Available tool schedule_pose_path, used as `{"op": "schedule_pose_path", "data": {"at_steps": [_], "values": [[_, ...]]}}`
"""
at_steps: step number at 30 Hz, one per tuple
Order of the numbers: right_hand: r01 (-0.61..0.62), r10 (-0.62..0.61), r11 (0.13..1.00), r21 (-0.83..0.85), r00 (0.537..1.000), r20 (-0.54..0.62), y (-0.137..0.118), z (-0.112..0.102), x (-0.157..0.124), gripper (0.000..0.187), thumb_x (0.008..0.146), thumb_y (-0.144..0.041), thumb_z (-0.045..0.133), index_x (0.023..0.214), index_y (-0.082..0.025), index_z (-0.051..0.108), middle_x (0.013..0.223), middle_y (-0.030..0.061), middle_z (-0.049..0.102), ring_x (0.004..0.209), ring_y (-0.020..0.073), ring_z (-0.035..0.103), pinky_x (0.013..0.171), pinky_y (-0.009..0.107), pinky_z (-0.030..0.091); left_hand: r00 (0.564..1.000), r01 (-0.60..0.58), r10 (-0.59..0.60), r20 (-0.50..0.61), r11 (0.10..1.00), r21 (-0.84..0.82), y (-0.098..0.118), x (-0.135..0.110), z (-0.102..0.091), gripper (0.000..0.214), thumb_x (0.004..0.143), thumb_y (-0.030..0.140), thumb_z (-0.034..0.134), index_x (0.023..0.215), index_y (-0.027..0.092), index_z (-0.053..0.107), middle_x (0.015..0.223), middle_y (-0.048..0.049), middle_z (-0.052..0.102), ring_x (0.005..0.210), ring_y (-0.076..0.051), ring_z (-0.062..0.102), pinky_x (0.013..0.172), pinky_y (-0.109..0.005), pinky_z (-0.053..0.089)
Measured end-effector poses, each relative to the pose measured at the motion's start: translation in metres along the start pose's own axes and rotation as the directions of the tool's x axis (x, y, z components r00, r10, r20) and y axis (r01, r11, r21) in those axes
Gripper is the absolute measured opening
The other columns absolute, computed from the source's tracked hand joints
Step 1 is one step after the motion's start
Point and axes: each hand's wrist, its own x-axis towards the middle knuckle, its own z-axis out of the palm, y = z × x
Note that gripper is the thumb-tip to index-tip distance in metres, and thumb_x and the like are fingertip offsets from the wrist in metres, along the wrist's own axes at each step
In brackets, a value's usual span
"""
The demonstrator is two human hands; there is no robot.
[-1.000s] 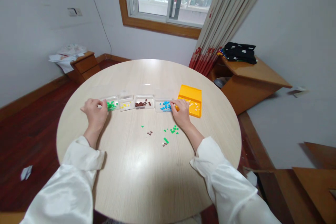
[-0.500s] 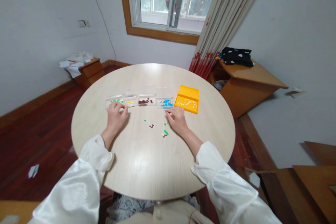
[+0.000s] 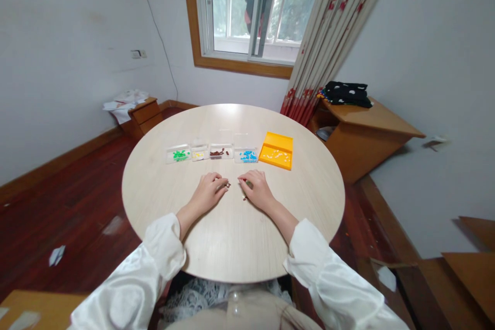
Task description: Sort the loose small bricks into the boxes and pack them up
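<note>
My left hand [image 3: 210, 190] rests low over the middle of the table, its fingers bent together beside small brown building bricks [image 3: 228, 184]. Facing it across a narrow gap is my right hand [image 3: 257, 191], thumb and fingertips pinched. Whatever either hand holds is too small or too hidden to name. A tiny brown piece [image 3: 244, 198] lies just under the right hand, which covers most of the loose bricks there. Beyond the hands, clear trays hold green bricks [image 3: 180, 155], yellow bricks [image 3: 198, 154], dark brown bricks [image 3: 217, 153] and blue bricks [image 3: 248, 156].
An open orange-yellow case [image 3: 279, 141] with small white pieces stands right of the trays on the round table [image 3: 232, 247]. Behind are a window and a curtain [image 3: 309, 62]. A wooden cabinet [image 3: 359, 139] with dark cloth stands at the right.
My left hand has moved right and nearer me, from the green bricks' tray to the loose pieces at the centre. My right hand has come back from near the blue bricks. The view has shifted slightly.
</note>
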Motion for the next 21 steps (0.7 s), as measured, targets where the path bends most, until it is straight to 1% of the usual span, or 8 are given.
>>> {"op": "schedule_pose_path", "data": {"at_steps": [4, 8, 12, 18, 21], "values": [[0.008, -0.008, 1.000, 0.004, 1.000, -0.001, 0.001, 0.001, -0.003, 0.012, 0.088, -0.018, 0.054, 0.087, -0.018, 0.066, 0.082, 0.0044, 0.067, 0.083, 0.0180, 0.056, 0.079, 0.034, 0.035, 1.000, 0.014, -0.015, 0.014, 1.000, 0.024, 0.000, 0.002, 0.002, 0.020, 0.084, 0.027, 0.059, 0.101, 0.021, 0.067, 0.092, -0.0069, 0.064, 0.088, -0.021, 0.056, 0.078, -0.036, 0.040], [0.010, -0.010, 1.000, -0.015, 1.000, 0.007, 0.001, 0.002, -0.005, 0.013, 0.089, -0.018, 0.052, 0.087, -0.018, 0.065, 0.082, 0.0046, 0.067, 0.083, 0.0186, 0.056, 0.079, 0.034, 0.035, 0.999, 0.011, -0.012, 0.039, 1.000, 0.029, 0.002, 0.002, 0.002, 0.019, 0.086, 0.026, 0.057, 0.101, 0.021, 0.068, 0.091, -0.0070, 0.065, 0.087, -0.021, 0.056, 0.077, -0.036, 0.039], [0.024, -0.023, 0.999, -0.047, 1.000, 0.016, -0.001, 0.001, -0.009, 0.013, 0.089, -0.017, 0.052, 0.087, -0.018, 0.064, 0.082, 0.0052, 0.067, 0.082, 0.0191, 0.057, 0.078, 0.035, 0.036, 0.999, 0.011, -0.013, 0.037, 0.999, 0.039, 0.003, 0.001, 0.004, 0.020, 0.086, 0.025, 0.056, 0.103, 0.021, 0.068, 0.091, -0.0074, 0.064, 0.086, -0.021, 0.056, 0.076, -0.035, 0.040], [0.091, -0.090, 0.992, -0.089, 0.996, 0.018, -0.006, -0.010, -0.030, 0.015, 0.089, -0.015, 0.049, 0.086, -0.019, 0.062, 0.080, 0.0057, 0.065, 0.081, 0.0196, 0.057, 0.077, 0.035, 0.037, 1.000, 0.006, -0.006, -0.004, 0.999, 0.040, 0.001, -0.001, 0.009, 0.020, 0.088, 0.025, 0.053, 0.102, 0.021, 0.067, 0.090, -0.0074, 0.063, 0.085, -0.020, 0.056, 0.077, -0.034, 0.042], [0.098, -0.099, 0.990, -0.097, 0.995, -0.005, -0.010, -0.017, -0.040, 0.015, 0.090, -0.015, 0.048, 0.085, -0.019, 0.062, 0.078, 0.0048, 0.064, 0.080, 0.0190, 0.056, 0.077, 0.035, 0.038, 1.000, 0.005, -0.005, -0.003, 0.999, 0.039, 0.002, -0.002, 0.008, 0.020, 0.088, 0.025, 0.053, 0.102, 0.020, 0.066, 0.090, -0.0075, 0.062, 0.085, -0.020, 0.056, 0.076, -0.034, 0.043]]}}
